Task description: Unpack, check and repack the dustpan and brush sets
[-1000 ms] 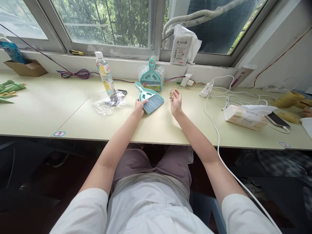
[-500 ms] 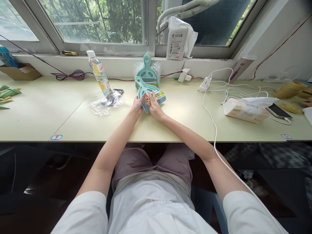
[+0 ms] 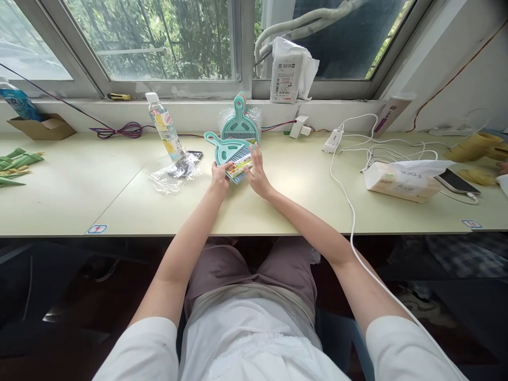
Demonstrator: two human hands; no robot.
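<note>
A small teal dustpan with a brush (image 3: 229, 152) and a printed label band is held above the desk, its handle pointing to the upper left. My left hand (image 3: 220, 175) grips its lower left side, thumb on the front. At its right edge is my right hand (image 3: 259, 177), fingers stretched upward and apart, near or touching the label's end; exact contact cannot be made out. Behind stands a stack of similar dustpans (image 3: 239, 123) in clear plastic, leaning against the wall below the window.
Left of my hands stand a clear drink bottle (image 3: 164, 127), a crumpled plastic wrapper (image 3: 164, 182) and a dark phone (image 3: 193, 155). A tissue pack (image 3: 400, 180), white cables (image 3: 381, 153) and another phone (image 3: 456, 182) lie at right. The desk's front edge (image 3: 254, 234) is close to my lap.
The dustpan has turned, its handle swinging left. My right hand has come off its front to the right edge with fingers straightened; my left hand keeps its grip. The view has shifted slightly.
</note>
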